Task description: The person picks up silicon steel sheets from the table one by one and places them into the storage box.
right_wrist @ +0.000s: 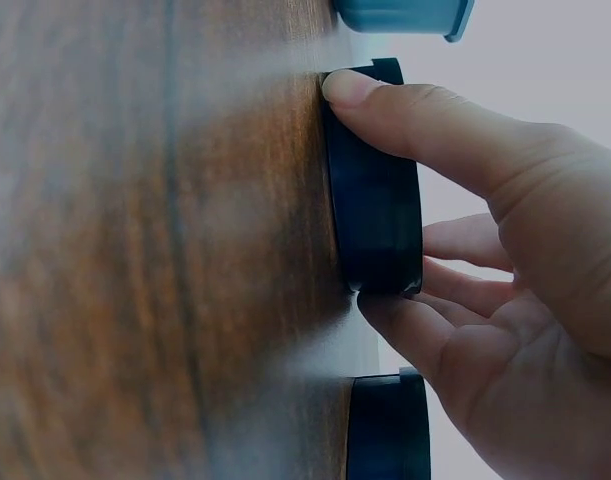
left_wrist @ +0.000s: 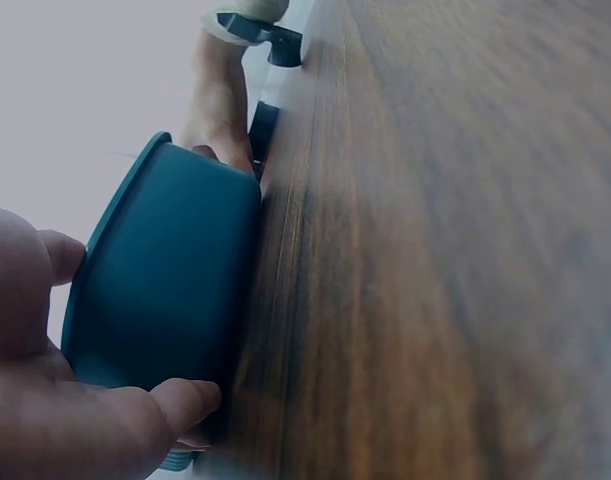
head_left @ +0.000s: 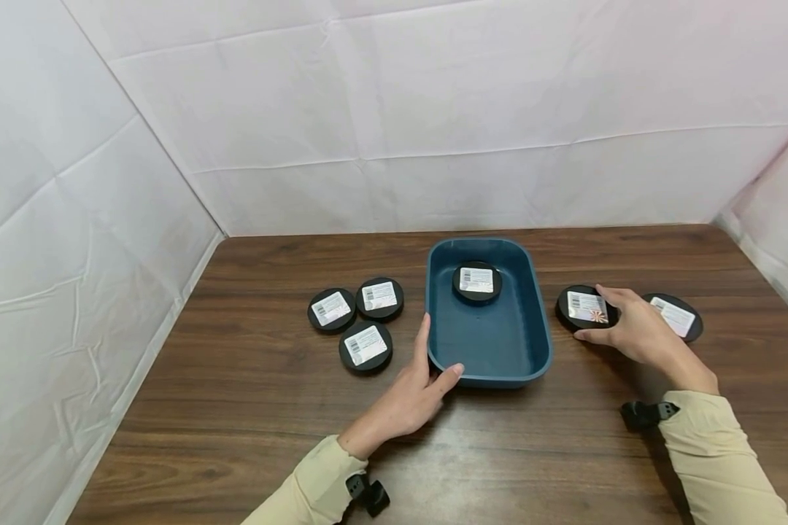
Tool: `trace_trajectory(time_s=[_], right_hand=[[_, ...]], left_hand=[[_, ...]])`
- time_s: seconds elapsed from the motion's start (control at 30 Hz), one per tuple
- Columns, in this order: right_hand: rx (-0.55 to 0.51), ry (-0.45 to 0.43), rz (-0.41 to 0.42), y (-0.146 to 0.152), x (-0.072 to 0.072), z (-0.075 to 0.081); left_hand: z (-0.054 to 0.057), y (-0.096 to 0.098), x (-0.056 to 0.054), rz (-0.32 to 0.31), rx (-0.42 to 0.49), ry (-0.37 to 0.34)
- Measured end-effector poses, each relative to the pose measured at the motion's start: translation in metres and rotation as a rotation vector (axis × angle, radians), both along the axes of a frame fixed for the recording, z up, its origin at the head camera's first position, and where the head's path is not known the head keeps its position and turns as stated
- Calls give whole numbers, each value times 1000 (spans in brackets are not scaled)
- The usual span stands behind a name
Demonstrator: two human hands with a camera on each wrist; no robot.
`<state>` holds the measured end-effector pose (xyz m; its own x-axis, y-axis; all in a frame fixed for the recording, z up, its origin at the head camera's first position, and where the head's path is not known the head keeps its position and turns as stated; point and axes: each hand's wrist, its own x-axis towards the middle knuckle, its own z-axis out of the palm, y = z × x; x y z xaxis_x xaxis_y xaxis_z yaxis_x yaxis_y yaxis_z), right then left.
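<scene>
My left hand (head_left: pixel 407 397) holds the near left corner of a blue plastic tray (head_left: pixel 495 343), thumb at the front rim and fingers along the left side. Inside the tray, toward its back, lies a flat round black container (head_left: pixel 476 281) with a white label. Right of the tray, my right hand (head_left: pixel 640 332) grips another such round black container (head_left: pixel 583 306) by its sides. In the right wrist view the thumb and fingers span this gripped container (right_wrist: pixel 375 200), whose base is right at the tabletop. A further labelled container (head_left: pixel 679 319) lies partly behind that hand.
Three more labelled black containers (head_left: pixel 365 345) lie grouped on the wooden table (head_left: pixel 249 408) left of the tray. White cloth walls (head_left: pixel 433 146) stand along the back and sides. Each wrist wears a small black camera (head_left: pixel 646 414).
</scene>
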<state>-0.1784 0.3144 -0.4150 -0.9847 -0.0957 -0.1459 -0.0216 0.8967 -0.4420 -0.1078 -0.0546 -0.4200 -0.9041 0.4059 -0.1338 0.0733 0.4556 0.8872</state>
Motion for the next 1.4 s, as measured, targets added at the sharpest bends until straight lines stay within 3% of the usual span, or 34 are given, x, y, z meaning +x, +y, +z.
trace_trajectory(time_s=[1.4], right_hand=[[3,24,3,-2,3,6]], left_hand=[[1,-1,0,-12,5,-16]])
